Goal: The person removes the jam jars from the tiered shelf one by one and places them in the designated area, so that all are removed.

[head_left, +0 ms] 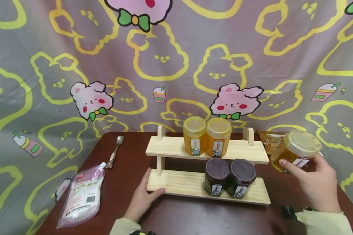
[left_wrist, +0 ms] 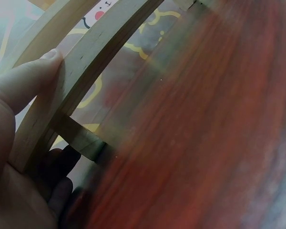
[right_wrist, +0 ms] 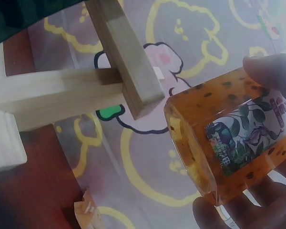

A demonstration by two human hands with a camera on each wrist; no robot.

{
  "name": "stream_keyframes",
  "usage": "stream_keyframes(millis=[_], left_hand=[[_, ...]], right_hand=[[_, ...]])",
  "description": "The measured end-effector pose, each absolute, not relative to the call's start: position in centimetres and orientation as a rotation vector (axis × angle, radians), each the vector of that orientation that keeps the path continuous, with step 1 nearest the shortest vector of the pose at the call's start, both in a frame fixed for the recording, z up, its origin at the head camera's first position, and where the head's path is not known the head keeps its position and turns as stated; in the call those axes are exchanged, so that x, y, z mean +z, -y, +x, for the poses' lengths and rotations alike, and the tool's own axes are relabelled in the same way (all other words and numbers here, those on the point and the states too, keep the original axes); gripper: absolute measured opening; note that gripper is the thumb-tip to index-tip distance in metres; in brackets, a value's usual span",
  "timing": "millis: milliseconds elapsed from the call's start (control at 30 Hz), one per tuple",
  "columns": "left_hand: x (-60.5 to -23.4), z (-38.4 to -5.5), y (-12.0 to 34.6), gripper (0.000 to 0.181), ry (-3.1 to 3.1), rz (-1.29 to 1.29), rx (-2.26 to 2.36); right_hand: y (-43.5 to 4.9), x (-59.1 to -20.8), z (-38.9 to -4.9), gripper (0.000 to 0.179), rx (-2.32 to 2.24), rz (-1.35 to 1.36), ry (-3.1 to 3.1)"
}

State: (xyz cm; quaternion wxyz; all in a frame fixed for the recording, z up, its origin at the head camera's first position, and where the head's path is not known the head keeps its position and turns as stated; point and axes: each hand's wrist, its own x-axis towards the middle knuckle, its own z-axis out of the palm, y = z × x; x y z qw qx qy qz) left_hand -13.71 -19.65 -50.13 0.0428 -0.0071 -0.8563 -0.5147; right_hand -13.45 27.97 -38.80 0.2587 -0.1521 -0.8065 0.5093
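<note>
A two-tier wooden rack (head_left: 182,184) stands on the table. My left hand (head_left: 142,198) grips the left end of its lower shelf, thumb on the front edge; the left wrist view shows the thumb against the wooden board (left_wrist: 93,52). Off the rack's right end, my right hand (head_left: 322,184) holds up a tilted jar of amber jam (head_left: 300,147). Dark seeds and a printed label show on the jar (right_wrist: 229,129) in the right wrist view. Two yellow-orange jars (head_left: 195,138) (head_left: 219,137) sit side by side on the upper shelf, and two dark purple jars (head_left: 216,179) (head_left: 242,181) on the lower one.
To the left lie a spouted pouch (head_left: 83,195) of white contents and a metal spoon (head_left: 115,151). An orange-brown packet (head_left: 269,140) lies behind the rack's right end, partly hidden by the held jar. A patterned curtain (head_left: 176,65) hangs behind the brown table (head_left: 194,217).
</note>
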Motion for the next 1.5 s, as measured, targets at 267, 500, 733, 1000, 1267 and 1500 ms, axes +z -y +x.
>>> stream_keyframes(millis=[267,500,733,1000,1267,1500], left_hand=[[-50.3,-13.2,19.9,0.105,2.628,0.007,-1.577],[-50.1,-13.2,19.8,0.105,2.633,0.002,-1.575],[-50.1,-13.3,19.7,0.105,2.631,-0.001,-1.579],[-50.1,-13.4,19.6,0.105,2.624,-0.011,-1.574],[-50.1,-13.6,19.7,0.105,2.629,-0.008,-1.566],[-50.0,-13.7,19.6,0.105,2.631,-0.003,-1.579]], right_hand=[[-28.3,-39.6,-13.4,0.063,1.389,-0.424,2.22],[-28.9,-40.1,-13.7,0.058,1.385,-0.452,2.217],[-29.8,-40.6,-14.1,0.057,1.419,-0.491,2.194],[-30.8,-41.1,-14.4,0.054,1.393,-0.527,2.225],[-31.4,-41.8,-14.7,0.056,1.475,-0.615,2.175],[-32.1,-42.7,-15.1,0.065,1.375,-0.662,2.26]])
